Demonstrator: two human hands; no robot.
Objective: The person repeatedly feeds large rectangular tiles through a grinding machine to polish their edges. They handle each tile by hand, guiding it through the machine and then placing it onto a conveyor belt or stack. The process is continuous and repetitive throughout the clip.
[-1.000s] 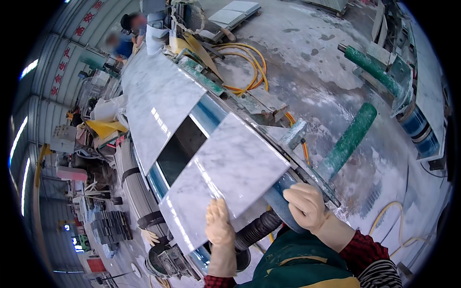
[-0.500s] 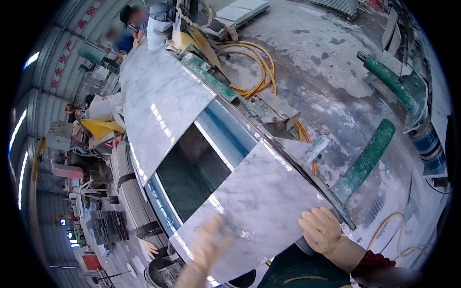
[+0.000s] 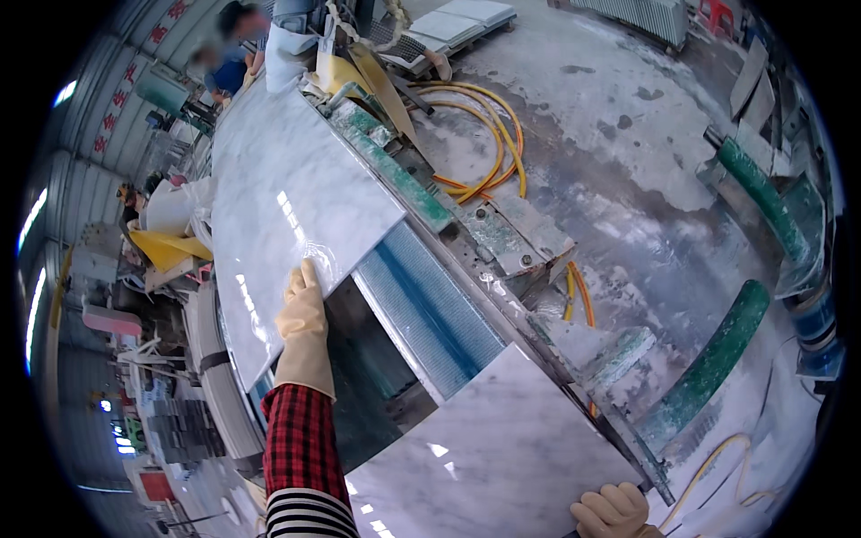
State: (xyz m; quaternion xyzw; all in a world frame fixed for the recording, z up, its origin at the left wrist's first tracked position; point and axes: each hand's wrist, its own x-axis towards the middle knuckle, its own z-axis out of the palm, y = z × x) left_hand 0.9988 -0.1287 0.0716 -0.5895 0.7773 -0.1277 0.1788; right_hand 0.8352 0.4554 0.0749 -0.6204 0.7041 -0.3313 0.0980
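A cream rubber glove covers my left hand (image 3: 303, 314), which reaches forward onto the near edge of the far marble slab (image 3: 296, 161). Its fingers are stretched out, fingertips on the wet, shiny top. At the lower right, my gloved right hand (image 3: 615, 513) has its fingers curled over the near corner of a second white-grey marble slab (image 3: 502, 448); the thumb is hidden. Between the two slabs is a gap, where ribbed blue conveyor belt (image 3: 430, 296) and a dark opening (image 3: 368, 359) show.
A metal rail with green brackets (image 3: 386, 161) runs along the right side. Beyond it are coiled yellow hoses (image 3: 493, 134) and a green tube (image 3: 708, 368) on the wet floor. Stacked slabs (image 3: 184, 430) stand at left. Two people (image 3: 242, 45) are at the far end.
My left hand has moved forward from the near slab to the far slab's edge. My right hand stays at the near slab's corner, now lower in view. The gap looks wider.
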